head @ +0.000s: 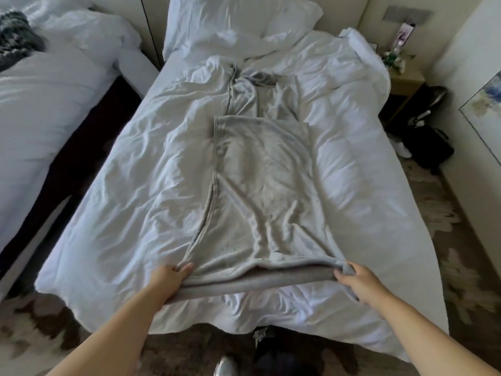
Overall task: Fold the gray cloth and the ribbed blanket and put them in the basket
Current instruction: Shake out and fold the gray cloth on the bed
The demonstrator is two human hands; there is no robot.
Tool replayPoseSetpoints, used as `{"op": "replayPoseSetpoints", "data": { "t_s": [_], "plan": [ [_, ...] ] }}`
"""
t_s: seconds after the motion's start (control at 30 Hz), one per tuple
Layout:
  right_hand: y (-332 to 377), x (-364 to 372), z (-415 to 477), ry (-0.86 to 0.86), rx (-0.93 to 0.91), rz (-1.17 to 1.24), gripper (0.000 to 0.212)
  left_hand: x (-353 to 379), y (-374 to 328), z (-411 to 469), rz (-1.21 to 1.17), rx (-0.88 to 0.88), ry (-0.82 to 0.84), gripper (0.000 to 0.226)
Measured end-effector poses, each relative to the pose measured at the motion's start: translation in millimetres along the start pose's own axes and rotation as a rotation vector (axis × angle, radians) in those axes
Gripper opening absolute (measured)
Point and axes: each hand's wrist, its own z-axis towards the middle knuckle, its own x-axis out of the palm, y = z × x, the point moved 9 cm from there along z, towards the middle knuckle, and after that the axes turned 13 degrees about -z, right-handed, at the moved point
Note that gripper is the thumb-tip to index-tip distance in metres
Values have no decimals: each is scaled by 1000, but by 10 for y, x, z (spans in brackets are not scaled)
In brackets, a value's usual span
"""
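The gray cloth [260, 191] lies lengthwise down the middle of the white bed [122, 202], with its far part bunched and folded near the pillows. My left hand [169, 278] grips its near left corner, and my right hand [355, 283] grips its near right corner. Between them the near edge is lifted off the bed and pulled taut. A dark knitted textile [16, 36], perhaps the ribbed blanket, lies on the other bed at the far left. No basket is in view.
A second white bed [54, 99] stands to the left across a narrow dark gap. White pillows [238, 20] lie at the head of the bed. A nightstand [404, 80] and dark bags [428, 142] stand on the right, above patterned carpet.
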Motion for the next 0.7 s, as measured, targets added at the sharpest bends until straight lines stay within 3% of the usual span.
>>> {"op": "replayPoseSetpoints", "data": {
  "t_s": [0.1,0.23,0.43,0.63,0.7],
  "plan": [
    [-209,113,-280,-44,112,154,25,-133,316,-87,-136,-47,-2,42],
    [-464,23,-625,-233,184,-30,39,-409,803,-233,-210,-105,-105,30],
    [-739,259,-1130,-87,178,99,40,-408,1330,-517,-579,-219,-93,20],
    [-852,210,-1450,-119,60,6,54,-347,1509,-943,-673,-196,-147,18],
    [-926,185,-1507,-153,28,-61,49,-401,1576,-1097,-714,-139,-214,26]
  ]
}}
